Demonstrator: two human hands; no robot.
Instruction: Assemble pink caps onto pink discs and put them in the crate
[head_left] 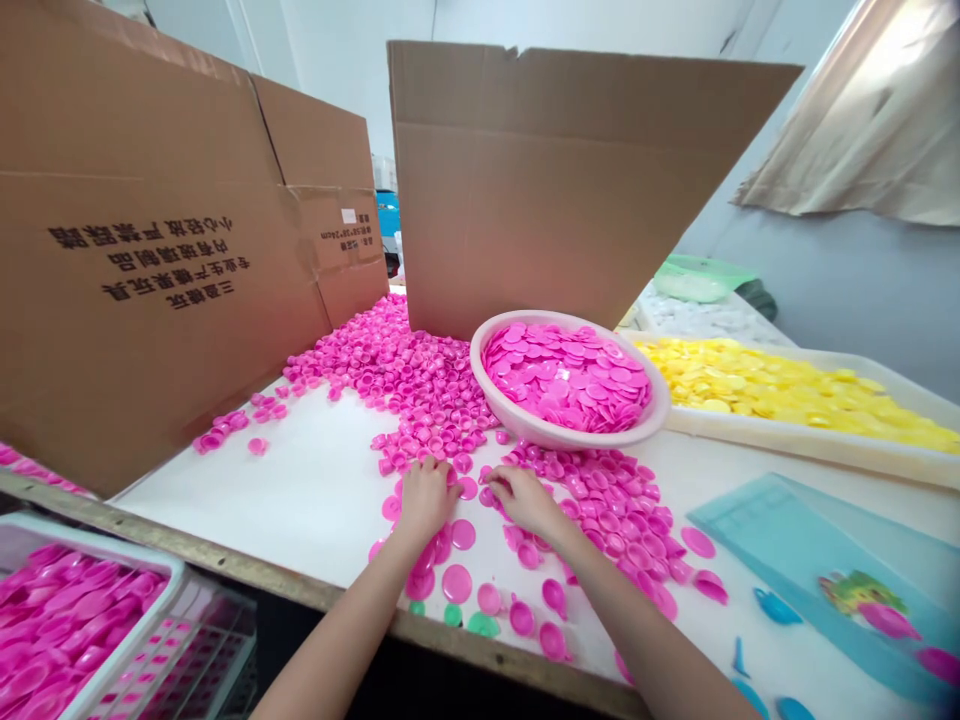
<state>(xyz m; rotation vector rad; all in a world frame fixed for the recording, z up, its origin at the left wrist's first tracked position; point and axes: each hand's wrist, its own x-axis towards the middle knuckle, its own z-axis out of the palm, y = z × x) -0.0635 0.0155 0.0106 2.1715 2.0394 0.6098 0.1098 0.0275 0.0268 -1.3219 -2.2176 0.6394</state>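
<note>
Fingers (431,470) of L hand (424,502) & R hand (527,503) part-curled, resting on loose pink plastic caps (607,500) near front edge of white table (300,500); hold unclear; white bowl (540,433) just behind, heaped w/ pink discs (566,378); many caps lie loose outside it.

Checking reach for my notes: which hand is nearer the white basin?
Right: the right hand lies just in front of the white basin. The left hand is farther off, front-left of it.

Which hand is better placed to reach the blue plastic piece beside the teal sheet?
Right, probably: the right hand rests at the edge of the pink plastic pieces, nearer the blue plastic piece. The left hand lies farther away, with the right hand between.
</note>
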